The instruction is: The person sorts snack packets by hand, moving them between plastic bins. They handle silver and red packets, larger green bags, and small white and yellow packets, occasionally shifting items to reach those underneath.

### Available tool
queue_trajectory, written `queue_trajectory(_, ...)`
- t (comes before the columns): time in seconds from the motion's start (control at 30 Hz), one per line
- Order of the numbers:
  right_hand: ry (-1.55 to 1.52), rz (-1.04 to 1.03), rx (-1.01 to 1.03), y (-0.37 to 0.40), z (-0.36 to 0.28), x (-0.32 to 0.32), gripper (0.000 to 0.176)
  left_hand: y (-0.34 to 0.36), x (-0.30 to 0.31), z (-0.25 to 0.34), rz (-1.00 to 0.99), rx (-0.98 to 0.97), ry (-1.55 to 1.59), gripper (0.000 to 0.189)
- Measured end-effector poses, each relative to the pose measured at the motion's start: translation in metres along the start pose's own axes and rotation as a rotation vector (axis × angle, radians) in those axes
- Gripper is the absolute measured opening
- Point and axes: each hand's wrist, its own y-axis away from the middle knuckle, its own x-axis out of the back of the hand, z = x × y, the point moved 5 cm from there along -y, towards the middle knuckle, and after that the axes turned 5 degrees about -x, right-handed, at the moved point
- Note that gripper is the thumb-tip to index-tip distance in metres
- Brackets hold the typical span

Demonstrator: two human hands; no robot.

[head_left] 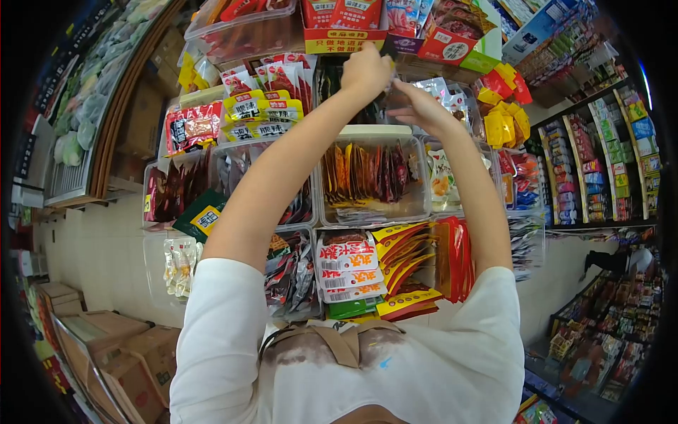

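Note:
Both arms stretch forward over a display of snack packets. My left hand (366, 73) is over the back middle bin, just in front of a red and yellow carton (346, 41). Its fingers are curled; whatever they hold, if anything, is too small to make out. Close by on the right, my right hand (424, 109) has its fingers stretched out and apart, with nothing seen in them. Dark packets (328, 83) stand in the bin under the hands. Nearer to me, a clear bin (428, 205) holds rows of upright orange and dark red packets (367, 173).
White and red packets (349, 265) and yellow packets (406, 258) fill the front bins. Yellow bags (263, 109) lie at back left. Cardboard boxes (106, 339) stand on the floor at left, and stocked shelves (600, 162) line the right. Produce (85, 106) is at far left.

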Motion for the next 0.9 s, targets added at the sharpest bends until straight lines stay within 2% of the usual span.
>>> queue_trajectory(0.07, 0.04, -0.04, -0.066, -0.015, 0.002, -0.008, 0.059, -0.002, -0.009, -0.019, -0.032, -0.014, -0.015, 0.036)
queue_trajectory(0.1, 0.05, -0.02, -0.08, -0.03, 0.007, -0.009, 0.067, -0.002, -0.014, -0.027, -0.052, 0.023, -0.031, 0.037)
queue_trajectory(0.13, 0.048, -0.02, -0.083, -0.041, 0.012, -0.009, 0.067, -0.003, -0.019, -0.035, -0.069, 0.059, -0.048, 0.037)
queue_trajectory(0.2, 0.055, 0.055, -0.199, -0.046, 0.01, -0.02, 0.061, -0.002, -0.022, -0.035, -0.094, 0.019, -0.093, 0.037)
queue_trajectory(0.27, -0.003, 0.01, -0.133, -0.042, 0.001, -0.024, 0.054, -0.002, -0.022, -0.034, -0.121, -0.015, -0.135, 0.037)
queue_trajectory(0.33, 0.129, -0.06, -0.204, -0.045, 0.003, -0.024, 0.067, -0.003, -0.017, -0.025, -0.15, -0.173, -0.214, 0.037)
queue_trajectory(0.37, 0.024, -0.107, -0.181, -0.072, 0.021, -0.023, 0.055, -0.007, -0.014, -0.022, -0.116, -0.198, -0.24, 0.033)
queue_trajectory(0.4, 0.024, -0.108, -0.185, -0.086, 0.035, -0.022, 0.055, -0.008, -0.007, -0.019, -0.119, -0.195, -0.239, 0.033)
queue_trajectory(0.47, 0.01, -0.087, -0.13, -0.102, 0.047, -0.025, 0.048, -0.01, 0.004, -0.006, -0.227, -0.367, -0.306, 0.029)
queue_trajectory(0.5, 0.096, 0.073, -0.164, -0.085, 0.035, -0.028, 0.05, -0.012, 0.009, -0.002, -0.242, -0.39, -0.373, 0.026)
queue_trajectory(0.53, 0.1, 0.064, -0.162, -0.075, 0.026, -0.033, 0.05, -0.011, 0.018, -0.002, -0.238, -0.382, -0.377, 0.026)
queue_trajectory(0.6, 0.051, 0.026, -0.16, -0.064, 0.02, -0.038, 0.049, 0.0, 0.049, 0.02, -0.189, -0.482, -0.388, 0.025)
queue_trajectory(0.67, 0.099, 0.01, -0.175, -0.082, 0.031, -0.027, 0.048, 0.007, 0.078, 0.032, -0.228, -0.464, -0.415, 0.024)
queue_trajectory(0.73, 0.057, 0.024, -0.232, -0.094, 0.042, -0.018, 0.046, 0.04, 0.132, 0.061, -0.387, -0.431, -0.327, 0.026)
queue_trajectory(0.77, 0.064, 0.071, -0.206, -0.1, 0.044, -0.011, 0.053, 0.048, 0.146, 0.06, -0.364, -0.439, -0.334, 0.025)
queue_trajectory(0.8, 0.068, 0.059, -0.202, -0.089, 0.037, -0.012, 0.053, 0.054, 0.159, 0.055, -0.343, -0.445, -0.34, 0.023)
queue_trajectory(0.87, 0.448, 0.181, -0.104, -0.058, 0.013, -0.003, 0.065, 0.073, 0.184, 0.026, -0.272, -0.631, -0.371, 0.024)
queue_trajectory(0.9, 0.526, 0.113, -0.042, -0.047, 0.002, -0.002, 0.07, 0.085, 0.199, 0.014, -0.343, -0.552, -0.399, 0.025)
